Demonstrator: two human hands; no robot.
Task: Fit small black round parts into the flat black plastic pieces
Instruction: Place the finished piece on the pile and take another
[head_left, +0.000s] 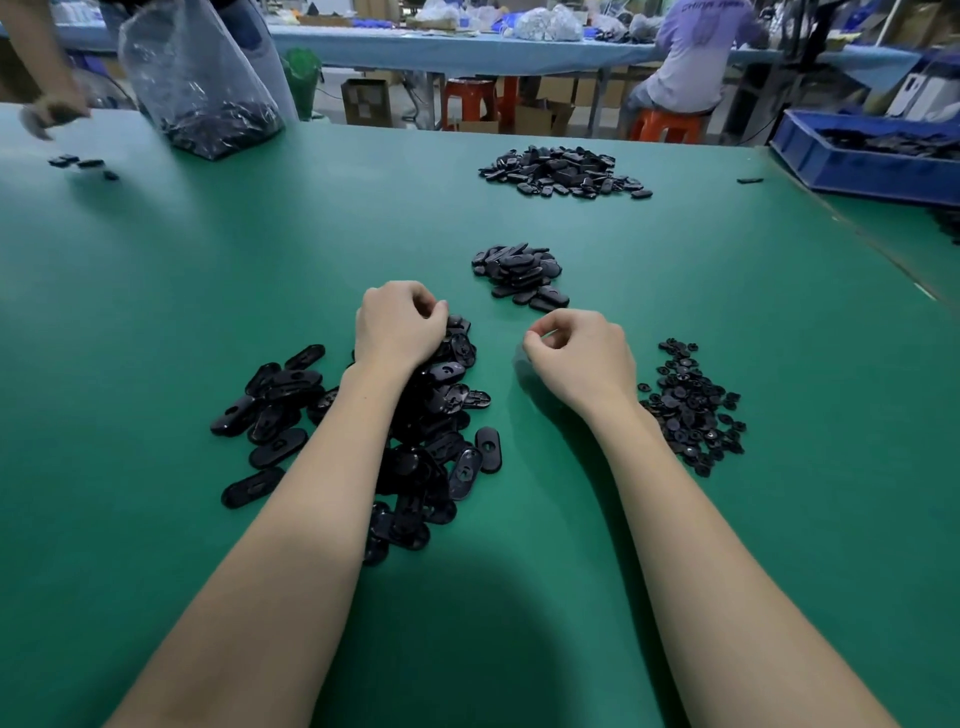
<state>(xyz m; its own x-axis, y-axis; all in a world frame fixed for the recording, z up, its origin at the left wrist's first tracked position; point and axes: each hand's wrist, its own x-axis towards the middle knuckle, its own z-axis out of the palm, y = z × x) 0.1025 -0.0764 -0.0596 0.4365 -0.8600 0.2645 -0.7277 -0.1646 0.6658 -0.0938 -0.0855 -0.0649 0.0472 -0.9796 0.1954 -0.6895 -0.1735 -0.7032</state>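
A big pile of flat black oval pieces (426, 415) lies near me on the green table (156, 291). My left hand (400, 325) rests on the pile's far end, with its fingers curled down around a flat piece there. My right hand (576, 353) hovers just right of the pile. Its fingers are curled, thumb and forefinger meet, and nothing shows between them. A heap of small black round parts (691, 405) lies just right of my right wrist. Straight ahead of my hands is a smaller stack of flat pieces (519, 273).
A larger heap of black pieces (563, 171) lies farther back. At the far left stands a clear bag of parts (202, 88), with another person's hand (47, 117) and some loose pieces (83, 163) beside it. A blue bin (872, 161) sits at the right edge.
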